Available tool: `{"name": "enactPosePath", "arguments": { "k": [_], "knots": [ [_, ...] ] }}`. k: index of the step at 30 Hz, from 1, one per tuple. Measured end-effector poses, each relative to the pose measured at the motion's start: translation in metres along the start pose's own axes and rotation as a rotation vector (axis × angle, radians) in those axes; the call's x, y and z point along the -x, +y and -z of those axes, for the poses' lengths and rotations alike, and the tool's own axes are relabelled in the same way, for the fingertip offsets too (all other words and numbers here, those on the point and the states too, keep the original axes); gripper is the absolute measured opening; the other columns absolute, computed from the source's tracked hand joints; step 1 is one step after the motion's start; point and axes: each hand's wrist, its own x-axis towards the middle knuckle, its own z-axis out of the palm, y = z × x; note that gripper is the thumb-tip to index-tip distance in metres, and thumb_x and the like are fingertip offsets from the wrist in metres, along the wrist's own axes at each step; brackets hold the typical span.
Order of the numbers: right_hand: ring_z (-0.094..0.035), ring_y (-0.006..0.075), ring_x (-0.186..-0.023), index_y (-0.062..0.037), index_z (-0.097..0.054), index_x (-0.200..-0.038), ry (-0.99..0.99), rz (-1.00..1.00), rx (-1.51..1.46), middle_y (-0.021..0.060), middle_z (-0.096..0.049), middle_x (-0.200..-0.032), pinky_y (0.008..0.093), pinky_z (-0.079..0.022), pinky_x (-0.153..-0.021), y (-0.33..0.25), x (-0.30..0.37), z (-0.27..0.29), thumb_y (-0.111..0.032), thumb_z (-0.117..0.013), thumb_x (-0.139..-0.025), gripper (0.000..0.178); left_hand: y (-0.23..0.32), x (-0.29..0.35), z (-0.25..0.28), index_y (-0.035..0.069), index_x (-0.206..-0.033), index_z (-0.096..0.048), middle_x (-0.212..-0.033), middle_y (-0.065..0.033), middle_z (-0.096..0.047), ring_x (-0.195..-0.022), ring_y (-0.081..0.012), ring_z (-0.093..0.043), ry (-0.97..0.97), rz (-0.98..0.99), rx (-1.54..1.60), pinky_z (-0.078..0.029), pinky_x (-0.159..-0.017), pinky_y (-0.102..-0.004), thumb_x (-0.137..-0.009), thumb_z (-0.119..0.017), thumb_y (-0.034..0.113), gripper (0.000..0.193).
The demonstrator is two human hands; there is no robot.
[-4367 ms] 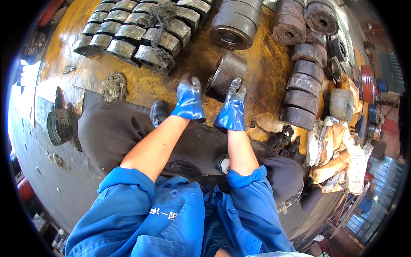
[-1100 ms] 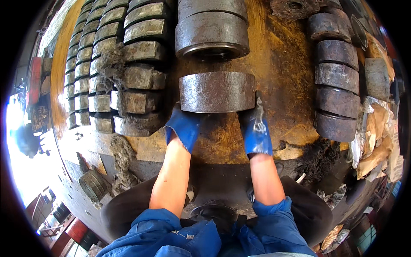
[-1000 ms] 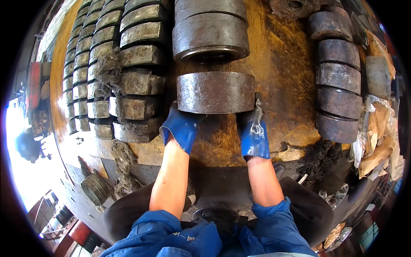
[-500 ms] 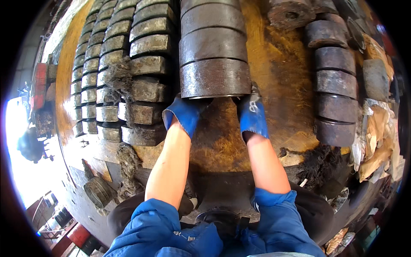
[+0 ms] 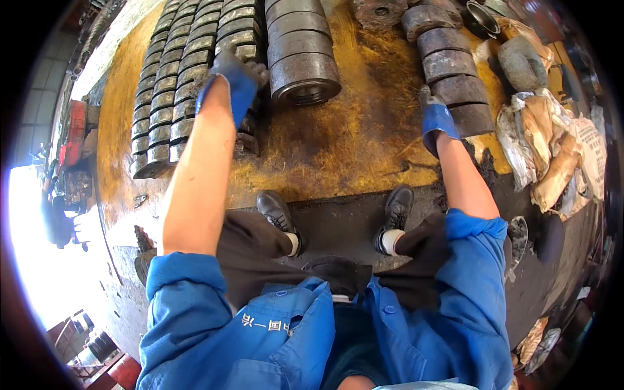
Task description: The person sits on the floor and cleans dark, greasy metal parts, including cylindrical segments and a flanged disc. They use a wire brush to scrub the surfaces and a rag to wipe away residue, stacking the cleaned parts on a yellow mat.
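My left hand [image 5: 237, 78], in a blue and grey work glove, is over the long rows of dark metal blocks [image 5: 188, 75] on the left. Its fingers look apart, though what lies beneath them is hidden. Just right of it, a row of thick steel rings [image 5: 302, 62] lies end to end, with the nearest one's hollow bore facing me. My right hand [image 5: 437, 117], gloved the same way, is beside a shorter row of dark metal rings [image 5: 458, 90]. Its fingers look loosely stretched along the near rings, partly hidden, with nothing visible in them.
A yellow-brown stained board [image 5: 364, 143] carries the metal parts. My black shoes [image 5: 398, 207] stand at its near edge. Crumpled paper and sacking [image 5: 552, 149] lie at the right, next to a grey rounded piece [image 5: 522, 64]. Red equipment [image 5: 73, 133] stands at the left.
Both hands have left the near end of the middle ring row. My left hand has moved left onto the block rows, my right hand to the right-hand rings. The view has shifted nearer my body.
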Motion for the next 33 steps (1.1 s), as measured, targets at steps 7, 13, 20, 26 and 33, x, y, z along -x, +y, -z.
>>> {"name": "enactPosePath", "arguments": {
  "k": [7, 13, 20, 26, 33],
  "knots": [
    [-0.066, 0.0413, -0.116, -0.0027, -0.068, -0.124, 0.053, -0.006, -0.115, 0.0246, -0.072, -0.119, 0.0505, -0.050, -0.096, 0.006, 0.015, 0.099, -0.049, -0.051, -0.106, 0.053, 0.026, 0.039, 0.023, 0.011, -0.146, -0.044, -0.162, -0.0159, -0.040, -0.149, -0.0327, -0.039, -0.322, -0.069, -0.052, -0.030, -0.119, -0.0583, -0.107, -0.045, 0.059, 0.062],
    [-0.067, 0.0426, -0.111, -0.0031, -0.069, -0.121, 0.237, 0.117, 0.066, 0.0263, -0.072, -0.115, 0.0513, -0.051, -0.092, -0.036, 0.018, 0.229, -0.046, -0.052, -0.105, 0.049, 0.040, 0.015, 0.074, 0.006, -0.155, -0.038, -0.164, -0.0228, -0.037, -0.145, -0.0339, -0.043, -0.224, -0.022, 0.166, -0.034, -0.121, -0.0532, -0.104, -0.057, 0.052, 0.071],
    [-0.069, 0.0442, -0.104, -0.0036, -0.071, -0.118, 0.238, 0.188, 0.859, 0.0283, -0.072, -0.110, 0.0523, -0.054, -0.088, 0.186, 0.088, 0.313, -0.043, -0.054, -0.104, 0.045, 0.055, -0.002, 0.090, 0.006, -0.146, -0.046, -0.150, -0.0188, -0.053, -0.135, -0.0315, -0.052, -0.182, -0.044, 0.088, -0.040, -0.115, -0.0517, -0.102, -0.059, 0.048, 0.062],
    [-0.070, 0.0399, -0.115, -0.0109, -0.073, -0.120, 0.247, -0.315, 0.776, 0.0215, -0.074, -0.117, 0.0466, -0.057, -0.094, 0.276, 0.142, 0.254, -0.041, -0.062, -0.097, 0.040, 0.053, 0.000, 0.068, 0.005, -0.137, -0.055, -0.139, -0.0146, -0.064, -0.129, -0.0302, -0.059, -0.152, -0.039, 0.069, -0.043, -0.112, -0.0501, -0.100, -0.060, 0.046, 0.055],
    [-0.068, 0.0358, -0.119, -0.0088, -0.066, -0.129, 0.402, -0.096, 0.741, 0.0190, -0.072, -0.126, 0.0467, -0.053, -0.102, 0.199, 0.117, 0.214, -0.042, -0.068, -0.094, 0.049, 0.036, 0.003, 0.071, 0.021, -0.150, -0.048, -0.157, -0.0070, -0.050, -0.136, -0.0287, -0.052, -0.209, -0.183, -0.130, -0.041, -0.110, -0.0539, -0.102, -0.053, 0.060, 0.062]
  ]
}}
